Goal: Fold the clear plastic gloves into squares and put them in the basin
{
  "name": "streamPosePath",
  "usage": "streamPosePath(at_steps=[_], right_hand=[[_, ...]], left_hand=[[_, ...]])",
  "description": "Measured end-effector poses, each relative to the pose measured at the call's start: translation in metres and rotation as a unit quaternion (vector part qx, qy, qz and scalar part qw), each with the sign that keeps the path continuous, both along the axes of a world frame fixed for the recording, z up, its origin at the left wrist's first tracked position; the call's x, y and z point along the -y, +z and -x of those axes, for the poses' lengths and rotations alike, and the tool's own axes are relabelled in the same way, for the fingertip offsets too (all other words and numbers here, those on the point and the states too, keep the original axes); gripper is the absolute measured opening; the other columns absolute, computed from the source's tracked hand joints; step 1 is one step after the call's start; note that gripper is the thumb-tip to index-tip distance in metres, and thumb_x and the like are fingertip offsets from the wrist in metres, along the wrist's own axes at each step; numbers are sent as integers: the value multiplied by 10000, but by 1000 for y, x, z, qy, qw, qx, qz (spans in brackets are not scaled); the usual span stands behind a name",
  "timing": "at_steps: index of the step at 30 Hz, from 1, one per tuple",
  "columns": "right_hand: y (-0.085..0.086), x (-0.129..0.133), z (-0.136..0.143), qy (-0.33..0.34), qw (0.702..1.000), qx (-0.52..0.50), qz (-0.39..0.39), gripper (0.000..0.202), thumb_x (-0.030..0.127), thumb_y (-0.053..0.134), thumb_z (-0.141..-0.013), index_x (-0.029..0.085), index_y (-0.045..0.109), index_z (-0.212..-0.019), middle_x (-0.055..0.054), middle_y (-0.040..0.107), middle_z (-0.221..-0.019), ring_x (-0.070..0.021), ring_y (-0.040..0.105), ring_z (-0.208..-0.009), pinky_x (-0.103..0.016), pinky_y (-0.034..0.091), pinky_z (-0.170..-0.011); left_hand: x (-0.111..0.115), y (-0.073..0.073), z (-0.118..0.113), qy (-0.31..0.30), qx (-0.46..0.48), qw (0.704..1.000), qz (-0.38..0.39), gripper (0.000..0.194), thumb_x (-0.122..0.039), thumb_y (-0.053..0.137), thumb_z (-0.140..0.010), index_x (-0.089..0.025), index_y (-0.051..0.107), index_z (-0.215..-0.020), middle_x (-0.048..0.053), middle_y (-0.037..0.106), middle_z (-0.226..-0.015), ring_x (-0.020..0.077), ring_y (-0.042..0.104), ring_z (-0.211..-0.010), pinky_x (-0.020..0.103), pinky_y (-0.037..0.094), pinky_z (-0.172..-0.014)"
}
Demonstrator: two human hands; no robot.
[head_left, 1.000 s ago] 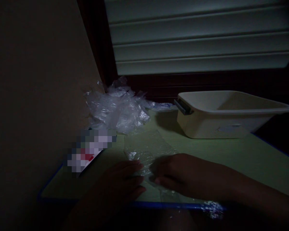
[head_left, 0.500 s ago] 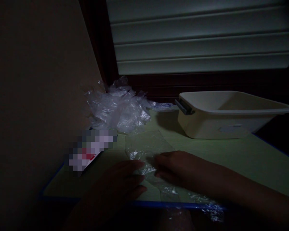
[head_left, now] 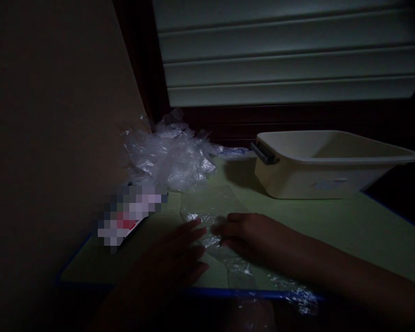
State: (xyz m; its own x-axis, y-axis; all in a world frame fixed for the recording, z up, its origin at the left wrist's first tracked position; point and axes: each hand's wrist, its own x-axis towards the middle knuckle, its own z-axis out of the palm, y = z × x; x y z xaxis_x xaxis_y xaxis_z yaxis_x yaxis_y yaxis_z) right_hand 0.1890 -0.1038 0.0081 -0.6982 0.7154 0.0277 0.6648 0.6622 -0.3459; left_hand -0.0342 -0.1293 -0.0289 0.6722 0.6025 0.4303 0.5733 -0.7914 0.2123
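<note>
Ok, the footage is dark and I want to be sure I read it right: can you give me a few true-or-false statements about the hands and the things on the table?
1. Both hands rest on a clear plastic sheet lying flat on the table. True.
2. The left hand holds the tub. False: it lies on the sheet, apart from the tub.
3. A heap of crumpled plastic sits in the far left corner. True.
4. The tub lies upside down. False: it stands open side up.
5. The right hand is lifted high above the table. False: it lies flat on the sheet.
</note>
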Motion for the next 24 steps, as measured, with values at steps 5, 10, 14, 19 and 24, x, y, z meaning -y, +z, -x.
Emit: streamPosePath(at_steps=[5, 10, 14, 19, 24], right_hand=[[-8, -2, 5, -9, 999, 13, -44, 213, 176, 499, -867, 199, 636, -1029, -55, 614, -858, -154, 600, -698, -254, 425, -602], [-9, -2, 9, -30, 998, -1, -59, 199, 187, 497, -863, 180, 603, -1030, -55, 591, -875, -152, 582, -706, -250, 405, -600], [-5, -1, 10, -44, 998, -27, -23, 101, 174, 523, -836, 146, 596, -900, -53, 593, -839, -150, 571, -719, -240, 400, -616], [0, -2, 4, -27, 999, -47, 7, 110, 154, 524, -829, 150, 630, -858, -49, 620, -815, -149, 573, -718, -244, 404, -640], [16, -2, -13, 72, 993, -59, 74, 120, 96, 537, -815, 155, 628, -867, -30, 637, -841, -131, 579, -768, -227, 412, -682]], left_hand=[[3, 11, -4, -13, -2, 997, -73, 274, -309, 318, -971, -184, 542, -1069, 27, 651, -1051, 126, 595, -1011, 227, 530, -846], [2, 16, -6, -19, -64, 990, -121, 317, -362, 326, -961, -146, 540, -1049, 65, 639, -1054, 159, 575, -1030, 269, 515, -868], [5, 18, -15, -8, -53, 987, -151, 310, -317, 306, -969, -123, 546, -993, 71, 655, -988, 163, 599, -974, 264, 516, -848], [11, 17, -25, -14, -83, 993, -82, 233, -318, 424, -931, -139, 563, -985, 47, 647, -980, 178, 603, -950, 291, 524, -822], [12, 11, -25, -30, -69, 991, -112, 301, -303, 331, -968, -145, 585, -926, 35, 644, -943, 155, 587, -960, 255, 515, -818]])
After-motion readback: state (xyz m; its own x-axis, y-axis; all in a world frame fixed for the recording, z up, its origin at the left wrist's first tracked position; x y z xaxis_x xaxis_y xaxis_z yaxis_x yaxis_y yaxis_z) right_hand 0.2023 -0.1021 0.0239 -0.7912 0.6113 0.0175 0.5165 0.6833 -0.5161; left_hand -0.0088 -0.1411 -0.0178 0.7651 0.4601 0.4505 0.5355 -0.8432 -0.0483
